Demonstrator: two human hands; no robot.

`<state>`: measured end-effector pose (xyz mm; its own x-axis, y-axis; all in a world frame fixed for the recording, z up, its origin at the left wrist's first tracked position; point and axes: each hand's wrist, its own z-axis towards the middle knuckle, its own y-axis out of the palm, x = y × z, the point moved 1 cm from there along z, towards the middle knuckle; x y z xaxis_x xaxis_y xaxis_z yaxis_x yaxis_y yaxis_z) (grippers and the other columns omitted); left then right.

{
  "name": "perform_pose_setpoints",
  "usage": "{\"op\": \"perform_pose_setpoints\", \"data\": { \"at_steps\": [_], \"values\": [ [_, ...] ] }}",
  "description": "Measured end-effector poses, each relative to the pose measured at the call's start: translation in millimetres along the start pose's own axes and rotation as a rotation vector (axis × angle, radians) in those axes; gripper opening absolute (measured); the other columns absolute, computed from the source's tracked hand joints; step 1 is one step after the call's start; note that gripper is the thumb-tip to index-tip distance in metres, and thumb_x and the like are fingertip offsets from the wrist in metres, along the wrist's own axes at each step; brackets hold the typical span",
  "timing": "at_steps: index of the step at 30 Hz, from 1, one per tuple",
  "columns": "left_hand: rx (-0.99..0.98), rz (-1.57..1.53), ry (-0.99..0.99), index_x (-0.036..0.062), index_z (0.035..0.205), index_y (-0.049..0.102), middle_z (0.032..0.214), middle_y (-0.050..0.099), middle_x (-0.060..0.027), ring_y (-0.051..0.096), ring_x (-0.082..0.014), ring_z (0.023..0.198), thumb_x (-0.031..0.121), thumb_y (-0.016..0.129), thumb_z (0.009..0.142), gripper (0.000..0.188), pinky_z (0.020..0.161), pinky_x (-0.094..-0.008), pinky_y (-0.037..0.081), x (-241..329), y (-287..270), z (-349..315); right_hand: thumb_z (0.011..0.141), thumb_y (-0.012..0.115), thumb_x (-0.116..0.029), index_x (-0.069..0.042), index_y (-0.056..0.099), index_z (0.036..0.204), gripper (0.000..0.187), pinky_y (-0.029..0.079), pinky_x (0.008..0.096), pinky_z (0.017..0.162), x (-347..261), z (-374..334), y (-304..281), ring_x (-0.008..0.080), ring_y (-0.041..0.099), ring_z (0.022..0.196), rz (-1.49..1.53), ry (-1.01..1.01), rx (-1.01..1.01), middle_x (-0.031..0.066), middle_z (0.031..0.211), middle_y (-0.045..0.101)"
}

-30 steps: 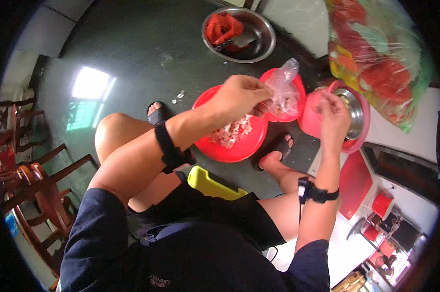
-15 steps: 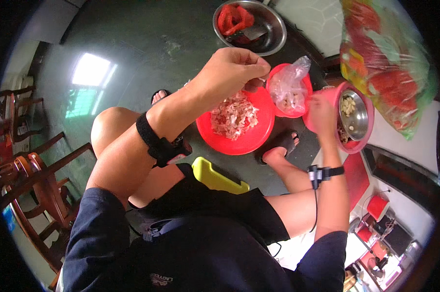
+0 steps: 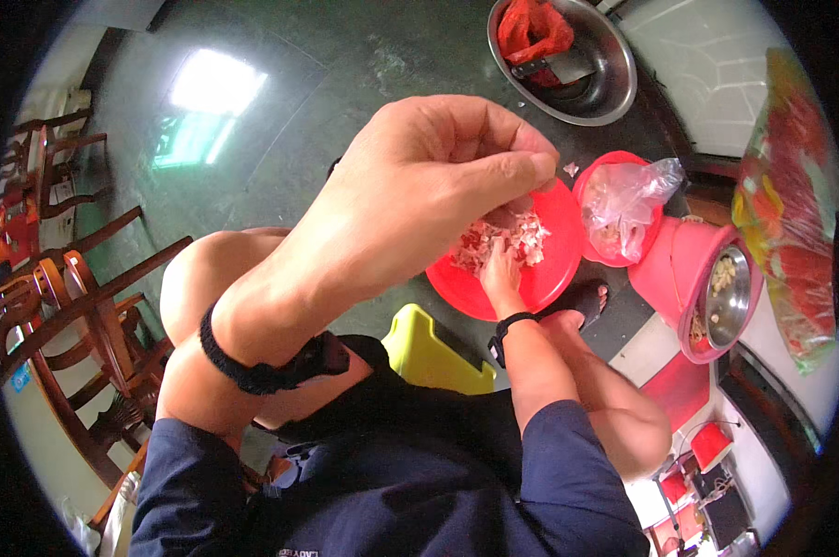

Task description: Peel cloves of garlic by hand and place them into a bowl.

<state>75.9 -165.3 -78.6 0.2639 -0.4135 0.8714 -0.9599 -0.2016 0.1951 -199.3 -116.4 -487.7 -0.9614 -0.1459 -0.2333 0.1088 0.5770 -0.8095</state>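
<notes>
The left hand [image 3: 429,172] is raised nearest the camera, fingers curled and the thumb tip brought in by the forefinger; whether anything is pinched there cannot be told. The right hand [image 3: 501,271] is lower, its fingers down among pinkish-white papery peelings [image 3: 529,239], and whether it is gripping any of them is hidden. The peelings lie in a wide red plastic basin [image 3: 559,265] on the floor, under the right hand and partly covered from view by the left.

Just beyond the right hand, to its right, is a smaller red basin [image 3: 616,158] with a clear plastic bag [image 3: 624,213] in it. Further right of that hand is a pink bucket [image 3: 665,265], a stainless-steel bowl [image 3: 730,304] of pale cloves [image 3: 722,273] set in its mouth. Past the left hand's fingertips, well apart, a large steel basin [image 3: 616,85] contains a cleaver [image 3: 570,65] and a red bag [image 3: 534,32]. A yellow plastic stool [image 3: 424,345] is below both hands, nearer the body.
</notes>
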Motion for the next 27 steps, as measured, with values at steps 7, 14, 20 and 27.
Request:
{"op": "perform_pose_setpoints", "data": {
  "at_steps": [7, 14, 20, 27],
  "values": [
    [-0.093, -0.066, -0.103, 0.0011, 0.113, 0.07, 0.1, 0.074, -0.0053, 0.07, -0.0112, 0.09, 0.017, 0.068, 0.102, 0.019, 0.084, -0.0262, 0.057, 3, -6, 8, 0.099, 0.055, -0.016, -0.004, 0.066, 0.105, 0.018, 0.057, 0.0544, 0.082, 20, 12, 8, 0.0458, 0.07, 0.098, 0.109, -0.074, -0.016, 0.0271, 0.11, 0.069],
    [-0.118, -0.119, -0.098, 0.0006, 0.112, 0.071, 0.1, 0.074, -0.0052, 0.07, -0.0107, 0.089, 0.015, 0.069, 0.101, 0.018, 0.083, -0.0255, 0.057, 6, -4, 7, 0.102, 0.054, -0.039, -0.012, 0.061, 0.122, 0.034, 0.055, 0.0581, 0.077, 15, 21, -20, 0.0459, 0.071, 0.09, 0.104, 0.159, 0.142, 0.0231, 0.1, 0.073],
    [-0.114, -0.151, -0.111, -0.001, 0.113, 0.07, 0.101, 0.074, -0.0054, 0.068, -0.0106, 0.09, 0.012, 0.071, 0.1, 0.019, 0.084, -0.0252, 0.055, 0, -5, 4, 0.098, 0.063, -0.038, -0.016, 0.05, 0.131, 0.043, 0.056, 0.0582, 0.074, -9, 49, -8, 0.0436, 0.073, 0.088, 0.105, -0.121, 0.179, 0.022, 0.098, 0.074],
    [-0.096, -0.083, -0.106, -0.0033, 0.113, 0.069, 0.103, 0.074, -0.0079, 0.069, -0.0119, 0.094, 0.011, 0.07, 0.1, 0.019, 0.087, -0.0265, 0.055, -4, -6, 5, 0.09, 0.072, -0.04, -0.011, 0.049, 0.133, 0.056, 0.057, 0.0573, 0.075, -3, 78, 6, 0.0444, 0.073, 0.089, 0.034, 0.043, 0.049, 0.0261, 0.099, 0.073]
  ]
}}
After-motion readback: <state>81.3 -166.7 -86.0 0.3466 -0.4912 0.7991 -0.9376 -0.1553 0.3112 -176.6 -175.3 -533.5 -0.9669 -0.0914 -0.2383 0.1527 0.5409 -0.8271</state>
